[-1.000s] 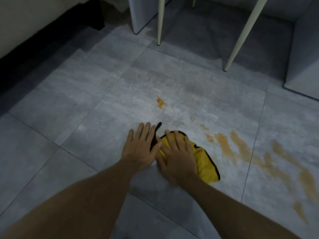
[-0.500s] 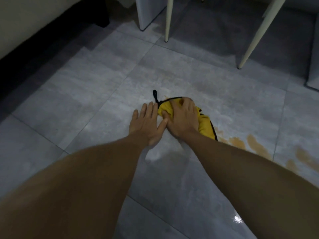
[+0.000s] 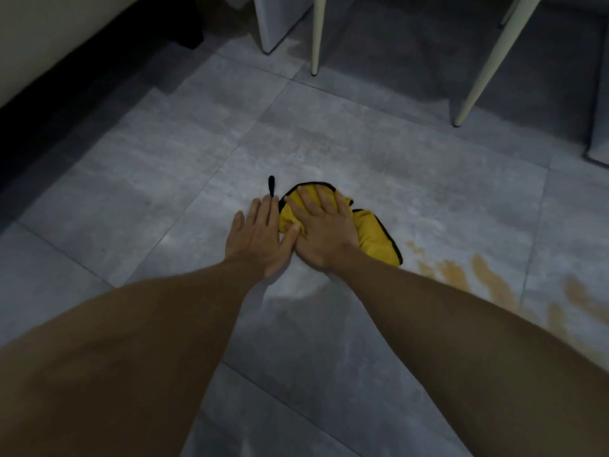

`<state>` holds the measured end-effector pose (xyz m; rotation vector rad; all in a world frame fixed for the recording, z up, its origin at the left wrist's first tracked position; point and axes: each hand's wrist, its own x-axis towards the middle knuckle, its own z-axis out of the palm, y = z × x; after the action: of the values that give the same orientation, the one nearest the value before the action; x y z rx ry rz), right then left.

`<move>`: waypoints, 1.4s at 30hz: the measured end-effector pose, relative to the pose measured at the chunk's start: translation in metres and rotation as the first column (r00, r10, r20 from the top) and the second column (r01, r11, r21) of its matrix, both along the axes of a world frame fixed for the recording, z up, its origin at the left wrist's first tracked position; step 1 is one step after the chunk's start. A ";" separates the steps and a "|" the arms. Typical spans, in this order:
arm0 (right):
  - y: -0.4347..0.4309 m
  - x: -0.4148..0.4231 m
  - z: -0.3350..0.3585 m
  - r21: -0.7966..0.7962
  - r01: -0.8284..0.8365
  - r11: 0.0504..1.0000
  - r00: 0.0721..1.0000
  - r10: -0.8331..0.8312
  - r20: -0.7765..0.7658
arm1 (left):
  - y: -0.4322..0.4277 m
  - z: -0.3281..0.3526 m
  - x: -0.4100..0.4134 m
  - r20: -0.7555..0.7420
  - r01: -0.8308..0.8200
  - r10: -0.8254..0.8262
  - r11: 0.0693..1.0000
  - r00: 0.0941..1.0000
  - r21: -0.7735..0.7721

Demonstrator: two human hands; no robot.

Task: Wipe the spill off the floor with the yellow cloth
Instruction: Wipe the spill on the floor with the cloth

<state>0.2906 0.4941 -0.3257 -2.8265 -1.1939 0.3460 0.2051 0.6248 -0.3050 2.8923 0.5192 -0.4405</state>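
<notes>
The yellow cloth (image 3: 374, 240), edged in black with a black loop at its far left, lies bunched on the grey tiled floor. My right hand (image 3: 324, 230) presses flat on top of it, fingers spread. Just left of it, my left hand (image 3: 258, 237) rests flat on the tile, its thumb touching the right hand. Orange spill streaks (image 3: 487, 282) stain the floor to the right of the cloth and run toward the lower right. A wet sheen marks the tile below my hands.
Two cream chair legs (image 3: 315, 37) (image 3: 484, 67) stand on the floor ahead. A grey cabinet corner (image 3: 280, 24) is at the top centre, another at the far right (image 3: 598, 140). A dark skirting with a pale wall (image 3: 49, 44) runs along the left.
Both hands pushed the cloth forward, away from me, over the small orange spot that showed ahead of it a second ago. The streaks at the right now sit behind the cloth.
</notes>
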 end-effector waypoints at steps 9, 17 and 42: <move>-0.082 -0.088 -0.002 0.200 0.118 0.973 0.993 -0.120 0.000 | -0.053 -0.002 -0.044 -0.004 0.201 -0.201 0.979 0.979 -0.009; -0.124 -0.074 -0.006 0.099 0.212 0.972 0.977 -0.211 -0.019 | -0.104 -0.008 -0.024 0.062 0.279 -0.276 0.960 0.959 -0.033; -0.274 -0.144 0.005 0.062 0.340 0.939 0.941 -0.340 -0.011 | -0.216 0.006 -0.069 -0.025 0.499 -0.503 0.862 0.864 -0.085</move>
<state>0.1466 0.2205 -0.3206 -2.9005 -0.6789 0.2799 0.1364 0.4084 -0.2992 2.9199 -0.2626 -0.5810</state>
